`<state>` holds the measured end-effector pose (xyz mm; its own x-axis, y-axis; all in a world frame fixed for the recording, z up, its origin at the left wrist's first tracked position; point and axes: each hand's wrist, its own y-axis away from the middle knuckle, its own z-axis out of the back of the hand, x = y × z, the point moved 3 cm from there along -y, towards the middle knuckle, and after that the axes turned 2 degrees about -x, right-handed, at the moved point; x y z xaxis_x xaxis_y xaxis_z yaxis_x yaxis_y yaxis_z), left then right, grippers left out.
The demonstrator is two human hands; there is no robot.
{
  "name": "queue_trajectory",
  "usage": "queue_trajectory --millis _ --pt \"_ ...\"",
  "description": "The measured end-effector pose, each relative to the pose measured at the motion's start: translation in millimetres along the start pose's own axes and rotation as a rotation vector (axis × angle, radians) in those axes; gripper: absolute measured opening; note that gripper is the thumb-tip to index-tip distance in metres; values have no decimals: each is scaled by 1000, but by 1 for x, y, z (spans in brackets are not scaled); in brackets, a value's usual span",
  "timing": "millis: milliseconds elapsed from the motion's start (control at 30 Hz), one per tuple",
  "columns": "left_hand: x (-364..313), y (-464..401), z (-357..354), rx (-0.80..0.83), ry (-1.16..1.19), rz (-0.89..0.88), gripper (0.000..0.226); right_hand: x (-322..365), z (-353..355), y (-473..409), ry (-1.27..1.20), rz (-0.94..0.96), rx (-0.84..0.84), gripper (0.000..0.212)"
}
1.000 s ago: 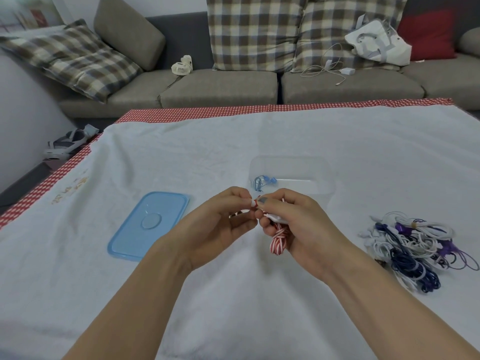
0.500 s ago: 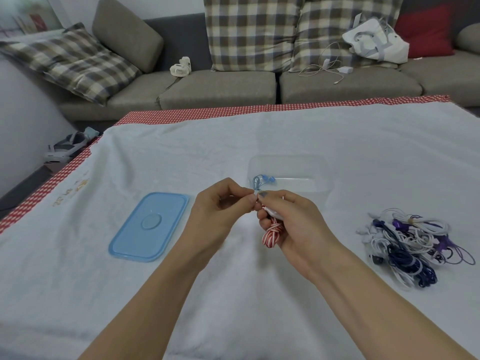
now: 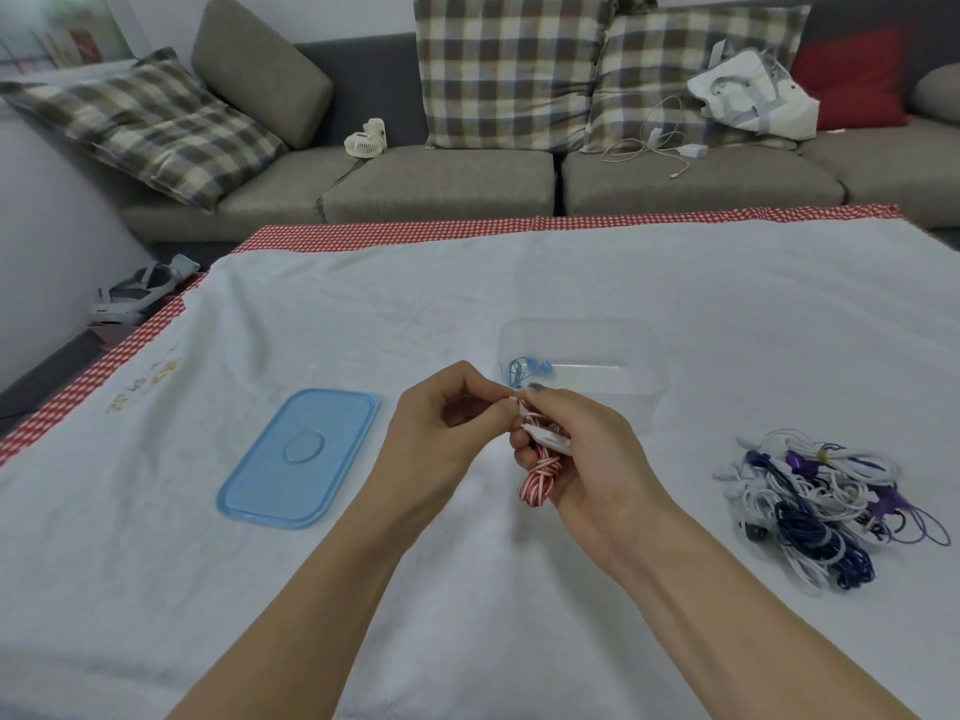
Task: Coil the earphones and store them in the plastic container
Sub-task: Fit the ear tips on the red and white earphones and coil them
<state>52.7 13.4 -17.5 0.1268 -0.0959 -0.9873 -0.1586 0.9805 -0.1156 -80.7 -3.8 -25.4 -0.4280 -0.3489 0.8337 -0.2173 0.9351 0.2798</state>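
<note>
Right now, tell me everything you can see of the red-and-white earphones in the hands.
The red-and-white striped earphones are a candy-cane patterned cord wound into a small tight bundle, with a white inline piece lying across its top. The right hand grips the bundle, its loop hanging below the fingers, above the white cloth. The left hand pinches the cord's end at the top of the bundle. They sit just in front of the clear plastic container, not yet inside.
</note>
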Motion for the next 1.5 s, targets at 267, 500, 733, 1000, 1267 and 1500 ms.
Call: queue_trajectory --millis 267,500,733,1000,1267,1500 --pt "2 2 -1 -17 -8 -9 5 -1 1 2 15 -38 17 17" --pt "4 3 -3 -6 -10 2 6 -3 6 -3 14 -69 -16 13" --pt "0 1 -5 -12 -74 -43 11 1 10 -8 -30 -71 -11 13" --pt "0 -3 -6 -5 -250 -151 10 2 12 -6 28 -48 -10 9" --pt "6 -11 -10 -1 -352 -104 14 -1 13 -9 133 -44 -63 6" --pt "11 -25 -11 -34 -398 -38 16 4 9 -12 219 -87 -25 20"
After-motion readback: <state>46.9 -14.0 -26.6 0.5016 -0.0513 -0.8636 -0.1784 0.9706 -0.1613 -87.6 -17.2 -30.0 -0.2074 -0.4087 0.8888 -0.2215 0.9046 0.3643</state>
